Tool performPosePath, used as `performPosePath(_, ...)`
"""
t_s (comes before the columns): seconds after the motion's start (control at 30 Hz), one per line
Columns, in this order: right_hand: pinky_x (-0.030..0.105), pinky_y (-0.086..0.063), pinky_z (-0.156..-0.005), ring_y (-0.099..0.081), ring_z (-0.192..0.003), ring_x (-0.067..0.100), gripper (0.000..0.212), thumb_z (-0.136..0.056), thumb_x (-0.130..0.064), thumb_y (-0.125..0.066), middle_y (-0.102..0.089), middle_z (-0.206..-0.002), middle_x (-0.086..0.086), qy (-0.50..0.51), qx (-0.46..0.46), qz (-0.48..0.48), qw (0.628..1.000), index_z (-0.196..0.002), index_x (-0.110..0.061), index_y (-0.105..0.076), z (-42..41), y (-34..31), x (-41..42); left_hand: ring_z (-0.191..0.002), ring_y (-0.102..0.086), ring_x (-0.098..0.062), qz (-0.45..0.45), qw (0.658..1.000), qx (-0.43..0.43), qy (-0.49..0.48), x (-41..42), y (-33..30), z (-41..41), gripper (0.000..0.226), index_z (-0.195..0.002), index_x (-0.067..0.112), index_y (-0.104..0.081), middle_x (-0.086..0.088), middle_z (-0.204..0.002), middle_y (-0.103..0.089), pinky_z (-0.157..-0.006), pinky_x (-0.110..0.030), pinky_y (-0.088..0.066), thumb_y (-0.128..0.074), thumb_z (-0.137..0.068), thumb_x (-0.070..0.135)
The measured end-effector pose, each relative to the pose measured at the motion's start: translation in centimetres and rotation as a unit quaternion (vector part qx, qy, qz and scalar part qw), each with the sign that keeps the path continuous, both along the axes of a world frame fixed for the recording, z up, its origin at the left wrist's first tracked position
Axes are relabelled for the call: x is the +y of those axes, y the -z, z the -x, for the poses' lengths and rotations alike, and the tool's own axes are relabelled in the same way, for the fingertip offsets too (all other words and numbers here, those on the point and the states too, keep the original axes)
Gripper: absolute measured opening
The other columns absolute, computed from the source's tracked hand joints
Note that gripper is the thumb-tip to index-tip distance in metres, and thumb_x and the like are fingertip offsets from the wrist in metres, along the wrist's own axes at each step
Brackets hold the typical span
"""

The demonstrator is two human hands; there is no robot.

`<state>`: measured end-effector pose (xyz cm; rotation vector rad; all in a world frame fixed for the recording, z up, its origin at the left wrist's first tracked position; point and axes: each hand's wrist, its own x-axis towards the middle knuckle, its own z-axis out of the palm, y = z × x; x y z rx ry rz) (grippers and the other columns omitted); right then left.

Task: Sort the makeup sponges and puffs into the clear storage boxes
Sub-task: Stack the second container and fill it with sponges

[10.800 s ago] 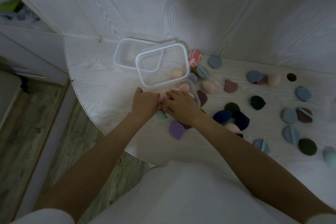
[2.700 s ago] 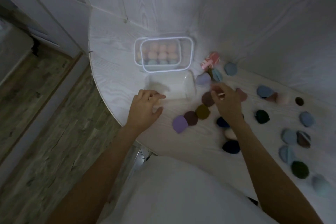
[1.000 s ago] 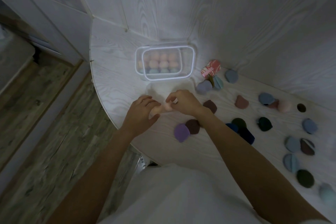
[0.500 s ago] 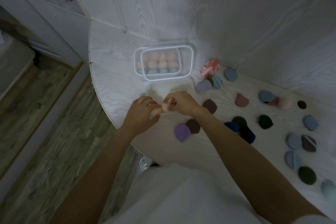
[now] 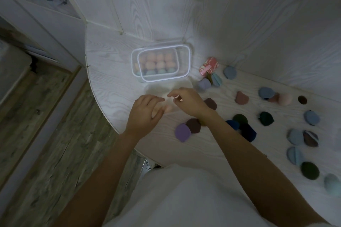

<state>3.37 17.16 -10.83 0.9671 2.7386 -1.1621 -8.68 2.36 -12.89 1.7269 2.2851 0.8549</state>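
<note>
The white wood-grain tabletop (image 5: 114,86) carries, toward the back wall, a closed clear rectangular storage box with a white-rimmed lid (image 5: 160,64), packed with rows of peach and pale teal sponges. To the right of the hands, flat round and teardrop puffs in blue, green, brown and purple lie scattered well apart across the surface; the nearest are a purple round puff (image 5: 182,132) and a dark brown round puff (image 5: 193,125), touching each other just below the right wrist. A second clear box appears to sit between the hands and the filled box, though its outline is too faint to confirm. The left hand (image 5: 145,114) rests palm down, fingers loosely spread, beside a small peach sponge (image 5: 168,108); whether it touches the sponge cannot be told. The right hand (image 5: 188,100) hovers just above, fingers curled narrow and holding nothing visible. Judged from this, the right hand is nearer the loose puffs.
</note>
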Motion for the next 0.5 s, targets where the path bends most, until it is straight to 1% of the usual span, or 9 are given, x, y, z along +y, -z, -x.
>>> performPosePath(0.1,0.022,-0.048,-0.077,-0.059,-0.087,0.011,0.023,-0.091,-0.008,-0.052,-0.066,-0.104,0.001,0.061,0.108,-0.020,0.992,-0.110,-0.012,-0.065,-4.7,-2.4,-0.5,-0.093,-0.054,-0.015,-0.091,0.994,-0.052,0.020,1.3,-2.1,-2.7,0.020,-0.102,0.009,-0.062,-0.002,-0.098,-0.063,-0.082,-0.022,-0.040,-0.053,-0.090,0.023)
performPosePath(0.17,0.018,-0.045,-0.074,-0.058,-0.083,0.011,0.020,-0.091,-0.008,-0.054,-0.066,-0.099,0.001,0.110,0.118,-0.046,0.986,-0.107,-0.010,-0.066,-9.4,-2.7,-1.1,-0.088,-0.054,-0.012,-0.098,0.989,-0.076,0.080,2.7,-2.8,-5.3,0.017,-0.101,0.009,-0.061,-0.002,-0.095,-0.062,-0.078,-0.019,-0.041,-0.055,-0.089,0.019)
performPosePath(0.23,0.014,-0.040,-0.076,-0.056,-0.084,0.010,0.020,-0.091,-0.007,-0.054,-0.065,-0.098,-0.002,0.190,0.068,-0.058,0.978,-0.106,-0.011,-0.067,-14.1,-1.8,-2.1,-0.086,-0.052,-0.012,-0.065,0.983,-0.078,0.151,4.1,-2.6,-7.9,0.021,-0.105,0.009,-0.061,-0.004,-0.095,-0.061,-0.075,-0.019,-0.041,-0.057,-0.086,0.018)
performPosePath(0.27,0.015,-0.039,-0.077,-0.057,-0.085,0.013,0.020,-0.090,-0.006,-0.055,-0.065,-0.096,-0.001,0.233,0.036,-0.075,0.969,-0.105,-0.010,-0.068,-16.6,-1.0,-2.4,-0.088,-0.051,-0.013,-0.030,0.980,-0.071,0.185,4.9,-2.1,-9.5,0.025,-0.108,0.010,-0.060,-0.005,-0.097,-0.061,-0.074,-0.021,-0.042,-0.059,-0.084,0.018)
performPosePath(0.3,0.021,-0.040,-0.078,-0.059,-0.086,0.019,0.019,-0.088,-0.004,-0.057,-0.067,-0.094,0.002,0.265,0.002,-0.107,0.958,-0.101,-0.010,-0.069,-18.8,0.0,-2.8,-0.093,-0.050,-0.015,0.021,0.975,-0.061,0.212,5.5,-1.5,-11.0,0.030,-0.112,0.012,-0.059,-0.006,-0.102,-0.060,-0.075,-0.025,-0.043,-0.061,-0.083,0.019)
performPosePath(0.37,0.036,-0.044,-0.078,-0.061,-0.086,0.032,0.017,-0.083,-0.003,-0.060,-0.070,-0.090,0.009,0.297,-0.081,-0.170,0.936,-0.094,-0.010,-0.071,-22.6,1.4,-3.7,-0.107,-0.047,-0.022,0.131,0.960,-0.023,0.248,6.4,0.0,-13.8,0.041,-0.122,0.014,-0.054,-0.008,-0.115,-0.055,-0.083,-0.033,-0.044,-0.062,-0.084,0.025)
performPosePath(0.4,0.039,-0.046,-0.077,-0.062,-0.084,0.034,0.015,-0.082,-0.005,-0.060,-0.070,-0.088,0.011,0.298,-0.098,-0.188,0.931,-0.091,-0.010,-0.071,-23.9,2.0,-4.2,-0.112,-0.046,-0.026,0.163,0.955,0.003,0.248,6.5,0.7,-14.7,0.044,-0.124,0.015,-0.053,-0.009,-0.119,-0.053,-0.086,-0.035,-0.042,-0.063,-0.084,0.027)
performPosePath(0.47,0.040,-0.049,-0.074,-0.063,-0.080,0.032,0.019,-0.084,-0.016,-0.056,-0.069,-0.089,0.011,0.286,-0.082,-0.201,0.933,-0.094,-0.009,-0.069,-25.2,2.7,-4.9,-0.107,-0.049,-0.028,0.164,0.962,0.021,0.218,6.1,1.6,-15.5,0.042,-0.121,0.014,-0.055,-0.010,-0.116,-0.055,-0.082,-0.034,-0.041,-0.065,-0.082,0.027)
performPosePath(0.5,0.040,-0.050,-0.076,-0.062,-0.085,0.031,0.024,-0.087,-0.023,-0.055,-0.067,-0.097,0.012,0.293,-0.079,-0.168,0.938,-0.104,-0.009,-0.066,-25.3,2.6,-5.1,-0.101,-0.052,-0.028,0.145,0.968,0.013,0.205,5.9,2.1,-15.9,0.041,-0.117,0.013,-0.057,-0.011,-0.112,-0.057,-0.078,-0.032,-0.042,-0.068,-0.080,0.024)
